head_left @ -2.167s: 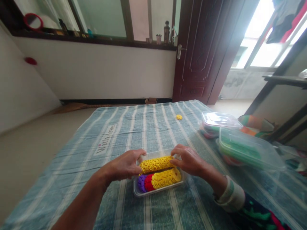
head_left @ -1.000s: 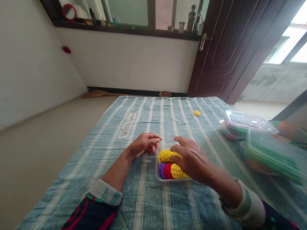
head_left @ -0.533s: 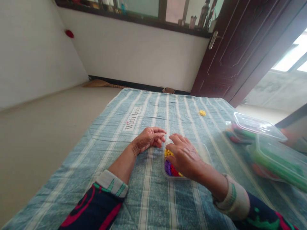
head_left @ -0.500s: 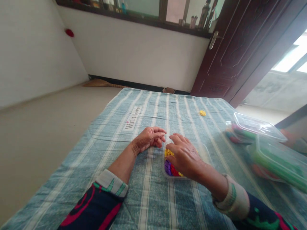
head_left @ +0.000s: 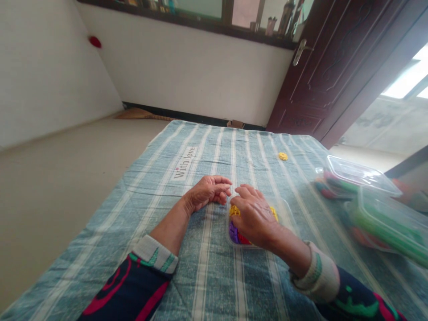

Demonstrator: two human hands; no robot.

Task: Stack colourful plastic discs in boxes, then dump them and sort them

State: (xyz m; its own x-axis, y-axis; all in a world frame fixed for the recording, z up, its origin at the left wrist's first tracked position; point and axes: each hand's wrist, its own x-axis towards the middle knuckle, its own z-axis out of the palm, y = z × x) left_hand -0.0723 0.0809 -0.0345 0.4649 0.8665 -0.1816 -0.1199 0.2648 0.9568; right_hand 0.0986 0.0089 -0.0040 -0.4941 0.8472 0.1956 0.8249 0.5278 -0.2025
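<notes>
Place: looks like a home
Door (head_left: 329,67): dark, panelled
Window ledge (head_left: 200,26): holds cups (head_left: 271,27)
Striped cloth (head_left: 214,272): reads "With love"

A blue-green cloth (head_left: 117,223) with white stripes covers the surface (head_left: 200,290). It has small wrinkles, and the words "With love" (head_left: 184,163) sit on a pale patch toward the left. A clear plastic box (head_left: 286,213) rests near the middle. A little round yellow piece (head_left: 282,156) lies farther back. On the right are two blurry see-through boxes, a back box (head_left: 351,167) and a front box (head_left: 364,196).
</notes>
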